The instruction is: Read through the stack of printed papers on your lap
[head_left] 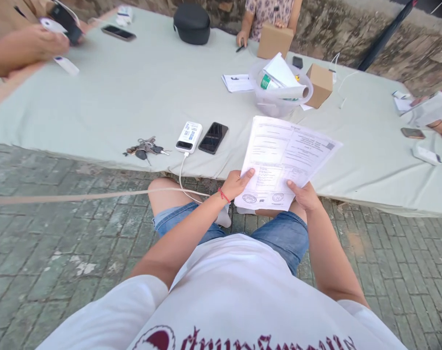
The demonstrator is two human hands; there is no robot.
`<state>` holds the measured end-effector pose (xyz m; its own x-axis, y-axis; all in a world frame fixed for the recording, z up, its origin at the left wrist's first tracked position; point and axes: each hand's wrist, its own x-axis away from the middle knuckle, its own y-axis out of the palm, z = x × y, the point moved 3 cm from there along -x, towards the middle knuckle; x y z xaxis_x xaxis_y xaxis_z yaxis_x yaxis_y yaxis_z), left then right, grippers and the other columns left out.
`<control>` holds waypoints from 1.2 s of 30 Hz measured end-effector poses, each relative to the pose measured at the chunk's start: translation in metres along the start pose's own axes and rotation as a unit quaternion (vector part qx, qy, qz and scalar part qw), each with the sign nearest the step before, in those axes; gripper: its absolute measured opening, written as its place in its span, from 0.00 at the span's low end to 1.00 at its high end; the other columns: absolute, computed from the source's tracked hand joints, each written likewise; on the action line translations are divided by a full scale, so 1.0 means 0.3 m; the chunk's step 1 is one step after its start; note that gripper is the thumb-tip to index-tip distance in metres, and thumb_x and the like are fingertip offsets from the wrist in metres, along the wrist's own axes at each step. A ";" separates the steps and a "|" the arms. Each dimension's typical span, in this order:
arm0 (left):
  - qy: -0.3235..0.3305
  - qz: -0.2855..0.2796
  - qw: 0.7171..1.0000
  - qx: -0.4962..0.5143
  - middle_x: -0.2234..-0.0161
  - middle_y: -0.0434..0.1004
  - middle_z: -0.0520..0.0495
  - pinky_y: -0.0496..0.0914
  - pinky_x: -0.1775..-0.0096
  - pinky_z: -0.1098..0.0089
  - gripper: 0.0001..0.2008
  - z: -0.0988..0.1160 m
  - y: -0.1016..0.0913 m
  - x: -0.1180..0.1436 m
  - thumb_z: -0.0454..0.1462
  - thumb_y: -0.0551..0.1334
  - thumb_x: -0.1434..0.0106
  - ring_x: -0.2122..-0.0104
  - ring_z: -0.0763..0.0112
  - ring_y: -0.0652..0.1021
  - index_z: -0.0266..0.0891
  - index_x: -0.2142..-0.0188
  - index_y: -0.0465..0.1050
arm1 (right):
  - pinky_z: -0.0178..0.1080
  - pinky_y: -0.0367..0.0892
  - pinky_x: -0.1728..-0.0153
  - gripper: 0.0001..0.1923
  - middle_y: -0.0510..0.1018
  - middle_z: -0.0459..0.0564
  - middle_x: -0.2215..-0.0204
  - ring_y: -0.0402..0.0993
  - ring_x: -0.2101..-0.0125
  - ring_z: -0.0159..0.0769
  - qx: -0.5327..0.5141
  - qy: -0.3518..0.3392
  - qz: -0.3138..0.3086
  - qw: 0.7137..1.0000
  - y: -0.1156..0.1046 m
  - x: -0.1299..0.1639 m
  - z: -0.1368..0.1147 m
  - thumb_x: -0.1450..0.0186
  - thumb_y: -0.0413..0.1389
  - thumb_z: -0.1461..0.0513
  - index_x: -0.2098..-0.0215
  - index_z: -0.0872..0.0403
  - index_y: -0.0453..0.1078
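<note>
Printed papers (275,160) with stamps near their lower edge are held over my lap and the near table edge. My left hand (237,183) grips their left side, thumb on top and fingers hidden beneath. On the right side, my right hand (304,194) pinches the lower edge with its thumb on top. Left of the papers a black smartphone (213,137) lies on the table, beside a white power bank (189,137) with a white cable. A bunch of keys (147,148) rests further left.
A clear plastic tub (275,106) holds papers and a roll. Cardboard boxes (318,86), a black case (192,23) and another phone (118,33) stand or lie farther back. Other people's hands (42,43) show at the left, far side and right. A strap (97,197) crosses at left.
</note>
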<state>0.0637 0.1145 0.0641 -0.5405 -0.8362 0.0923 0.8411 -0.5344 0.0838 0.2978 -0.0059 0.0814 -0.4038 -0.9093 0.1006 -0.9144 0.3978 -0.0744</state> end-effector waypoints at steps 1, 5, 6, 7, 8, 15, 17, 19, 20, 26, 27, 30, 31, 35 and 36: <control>-0.029 -0.026 0.999 0.020 0.61 0.86 0.38 0.77 0.49 0.55 0.33 -0.019 0.024 0.026 0.63 0.64 0.40 0.51 0.47 0.82 0.34 0.59 0.82 | 0.56 0.69 0.38 0.28 0.82 0.53 0.46 0.75 0.42 0.51 -0.009 0.004 0.012 1.000 -0.008 0.030 0.005 0.40 0.68 0.46 0.47 0.49 0.77; -0.117 -0.030 0.986 0.116 0.50 0.83 0.35 0.74 0.44 0.51 0.35 -0.116 0.104 0.113 0.63 0.65 0.41 0.46 0.46 0.80 0.34 0.51 0.80 | 0.54 0.71 0.39 0.27 0.81 0.51 0.44 0.75 0.41 0.51 0.038 -0.001 0.095 0.995 -0.019 0.127 0.033 0.33 0.58 0.42 0.43 0.47 0.76; -0.139 -0.018 0.982 0.130 0.49 0.83 0.35 0.74 0.44 0.51 0.35 -0.142 0.117 0.127 0.63 0.65 0.41 0.46 0.46 0.80 0.35 0.51 0.80 | 0.53 0.70 0.38 0.27 0.81 0.51 0.45 0.74 0.40 0.51 0.060 0.001 0.110 0.992 -0.017 0.143 0.045 0.32 0.57 0.42 0.43 0.47 0.75; -0.158 -0.009 0.978 0.135 0.49 0.83 0.35 0.74 0.45 0.51 0.35 -0.166 0.125 0.138 0.63 0.65 0.41 0.46 0.46 0.80 0.35 0.51 0.80 | 0.53 0.70 0.38 0.27 0.81 0.51 0.45 0.73 0.39 0.50 0.077 0.005 0.120 0.990 -0.014 0.155 0.059 0.32 0.56 0.42 0.43 0.47 0.76; -0.167 0.001 0.977 0.134 0.48 0.83 0.35 0.74 0.45 0.51 0.35 -0.185 0.128 0.144 0.63 0.64 0.40 0.47 0.46 0.81 0.35 0.51 0.79 | 0.53 0.69 0.37 0.27 0.82 0.51 0.46 0.73 0.39 0.50 0.085 0.008 0.123 0.989 -0.010 0.165 0.074 0.32 0.56 0.42 0.43 0.47 0.76; -0.060 0.072 0.995 -0.014 0.49 0.81 0.41 0.70 0.43 0.59 0.27 -0.212 0.061 0.133 0.60 0.53 0.31 0.47 0.58 0.78 0.42 0.52 0.72 | 0.53 0.72 0.40 0.33 0.84 0.51 0.53 0.72 0.38 0.54 0.063 0.034 0.087 0.994 0.017 0.188 0.143 0.34 0.56 0.39 0.39 0.46 0.73; -0.050 0.083 0.993 -0.065 0.53 0.81 0.42 0.70 0.45 0.59 0.25 -0.218 0.046 0.130 0.59 0.51 0.30 0.50 0.59 0.79 0.42 0.55 0.70 | 0.54 0.71 0.39 0.33 0.84 0.51 0.54 0.71 0.38 0.55 0.062 0.047 0.079 0.994 0.021 0.189 0.145 0.34 0.57 0.39 0.39 0.46 0.73; -0.043 0.091 0.990 -0.098 0.55 0.81 0.42 0.70 0.47 0.59 0.24 -0.226 0.040 0.127 0.59 0.51 0.29 0.52 0.58 0.79 0.43 0.55 0.68 | 0.54 0.70 0.38 0.31 0.84 0.50 0.53 0.70 0.37 0.55 0.071 0.049 0.076 0.993 0.021 0.191 0.144 0.34 0.57 0.39 0.41 0.45 0.74; -0.043 0.096 0.989 -0.108 0.55 0.81 0.41 0.70 0.47 0.58 0.23 -0.231 0.039 0.124 0.58 0.51 0.29 0.52 0.57 0.79 0.43 0.55 0.68 | 0.53 0.70 0.38 0.29 0.84 0.50 0.53 0.70 0.38 0.54 0.080 0.046 0.075 0.993 0.019 0.192 0.143 0.34 0.57 0.40 0.42 0.45 0.75; -0.055 0.141 0.983 -0.104 0.55 0.81 0.41 0.69 0.48 0.58 0.21 -0.242 0.045 0.093 0.58 0.53 0.30 0.51 0.55 0.79 0.45 0.57 0.68 | 0.52 0.68 0.37 0.24 0.82 0.49 0.49 0.72 0.38 0.52 0.116 0.029 0.049 0.992 0.018 0.198 0.136 0.32 0.57 0.42 0.45 0.45 0.77; -0.056 0.145 0.983 -0.102 0.57 0.81 0.42 0.69 0.48 0.58 0.21 -0.242 0.046 0.086 0.58 0.52 0.30 0.52 0.55 0.79 0.45 0.59 0.68 | 0.51 0.68 0.37 0.25 0.82 0.49 0.48 0.72 0.39 0.51 0.115 0.028 0.049 0.992 0.018 0.200 0.134 0.32 0.56 0.43 0.45 0.45 0.77; -0.069 0.147 0.982 -0.099 0.62 0.81 0.43 0.70 0.49 0.58 0.22 -0.242 0.047 0.069 0.57 0.51 0.29 0.56 0.56 0.79 0.44 0.63 0.68 | 0.51 0.68 0.37 0.25 0.81 0.50 0.47 0.73 0.40 0.50 0.117 0.025 0.075 0.990 0.009 0.204 0.133 0.31 0.55 0.42 0.43 0.45 0.76; -0.071 0.142 0.983 -0.094 0.62 0.81 0.43 0.70 0.49 0.58 0.22 -0.243 0.049 0.065 0.57 0.51 0.29 0.57 0.56 0.79 0.44 0.64 0.69 | 0.51 0.69 0.38 0.25 0.81 0.50 0.46 0.74 0.41 0.50 0.123 0.025 0.088 0.988 0.003 0.206 0.134 0.30 0.54 0.42 0.43 0.46 0.75; -0.070 0.112 0.990 -0.046 0.58 0.82 0.42 0.70 0.47 0.57 0.22 -0.257 0.064 0.062 0.56 0.52 0.29 0.54 0.57 0.80 0.43 0.61 0.71 | 0.50 0.72 0.43 0.26 0.82 0.52 0.49 0.77 0.45 0.50 0.152 0.032 0.129 0.979 -0.025 0.206 0.156 0.31 0.54 0.42 0.45 0.48 0.76; -0.076 0.111 0.990 -0.033 0.57 0.82 0.43 0.71 0.47 0.58 0.22 -0.264 0.068 0.064 0.57 0.52 0.30 0.53 0.57 0.80 0.43 0.61 0.72 | 0.50 0.73 0.45 0.26 0.83 0.52 0.51 0.77 0.46 0.51 0.150 0.039 0.132 0.979 -0.032 0.203 0.168 0.31 0.54 0.41 0.46 0.48 0.77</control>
<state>0.0720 0.0778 -0.0111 -0.3357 -0.9085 0.2490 0.9361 -0.3512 -0.0190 0.2833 -0.0710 0.0383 -0.6373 -0.7623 0.1129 -0.7327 0.5539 -0.3953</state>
